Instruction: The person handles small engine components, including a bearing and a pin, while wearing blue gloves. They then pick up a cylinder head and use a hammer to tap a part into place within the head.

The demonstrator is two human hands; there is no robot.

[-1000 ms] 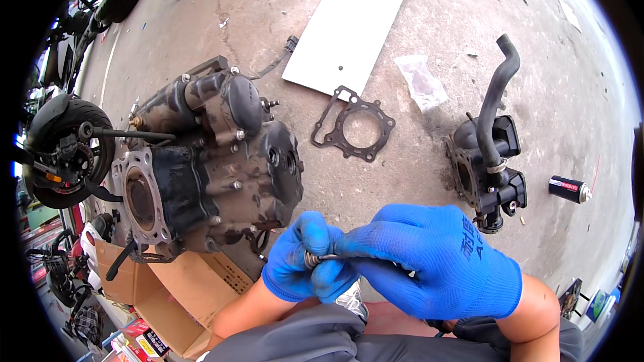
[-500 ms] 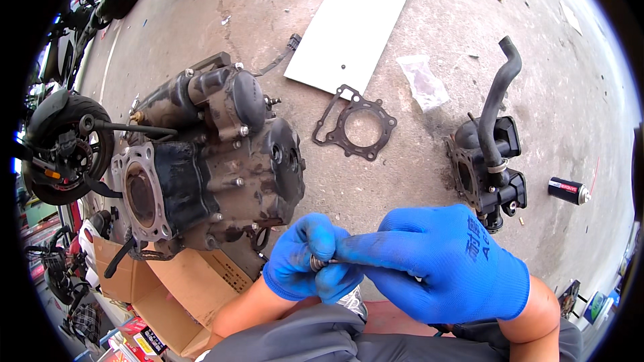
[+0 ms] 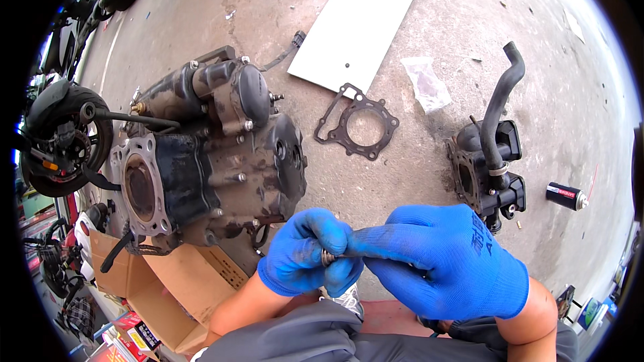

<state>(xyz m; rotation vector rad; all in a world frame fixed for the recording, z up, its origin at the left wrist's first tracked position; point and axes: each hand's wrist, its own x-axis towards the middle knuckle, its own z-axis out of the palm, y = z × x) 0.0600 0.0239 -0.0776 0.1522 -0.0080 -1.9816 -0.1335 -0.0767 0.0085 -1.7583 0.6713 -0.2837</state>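
Note:
Both hands wear blue knit gloves with dark smudges. My left hand [image 3: 305, 251] grips a small coiled metal part [image 3: 328, 257], perhaps a spring, between thumb and fingers at lower centre. My right hand [image 3: 446, 261] is closed, with its forefinger and thumb pressed to the same part; its other fingers are curled. Above left lies a dirty motorcycle engine [image 3: 248, 167] with its cylinder top exposed. A dark metal gasket [image 3: 386, 124] lies on the concrete, touching a white board [image 3: 355, 13]. A black engine part with a curved hose [image 3: 500, 104] sits to the right.
A clear plastic bag [image 3: 426, 84] lies by the board. A spray can [image 3: 565, 196] rests at right. Motorcycles stand along the left, one wheel [image 3: 94, 151] near the engine. An open cardboard box [image 3: 188, 275] is at lower left, beside my grey-trousered legs [image 3: 295, 342].
Both hands have shifted slightly, with the small part they hold now a little farther right and higher. Their grip looks much the same.

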